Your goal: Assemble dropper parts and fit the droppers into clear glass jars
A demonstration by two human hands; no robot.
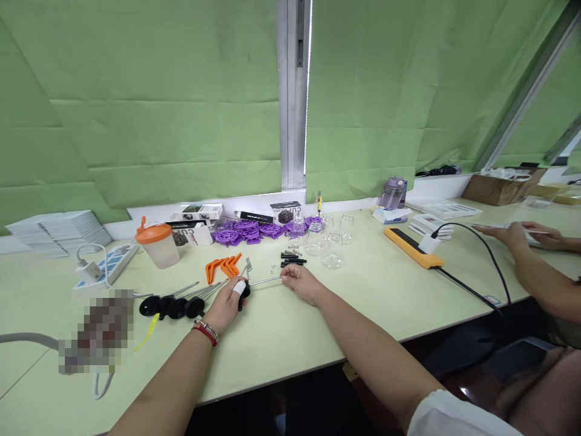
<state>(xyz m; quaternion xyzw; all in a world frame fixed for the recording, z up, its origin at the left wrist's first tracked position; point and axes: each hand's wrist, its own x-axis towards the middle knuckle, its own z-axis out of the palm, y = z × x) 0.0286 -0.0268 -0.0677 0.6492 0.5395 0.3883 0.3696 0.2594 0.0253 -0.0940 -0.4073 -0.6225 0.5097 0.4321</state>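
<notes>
The left hand (229, 304) curls around a black piece (246, 290), its fingertips partly hidden; the right hand (297, 283) pinches the thin metal rod (266, 281) running from it — both above bare tabletop (290, 339) near the front edge; four round black parts (177, 307) lie leftward, orange angled plastic pieces (222, 267) beyond.

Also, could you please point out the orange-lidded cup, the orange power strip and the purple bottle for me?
Orange-lidded cup (163, 252): head view, on its cloudy body.
Orange power strip (405, 248): head view, on its casing.
Purple bottle (393, 196): head view, on its body.
</notes>
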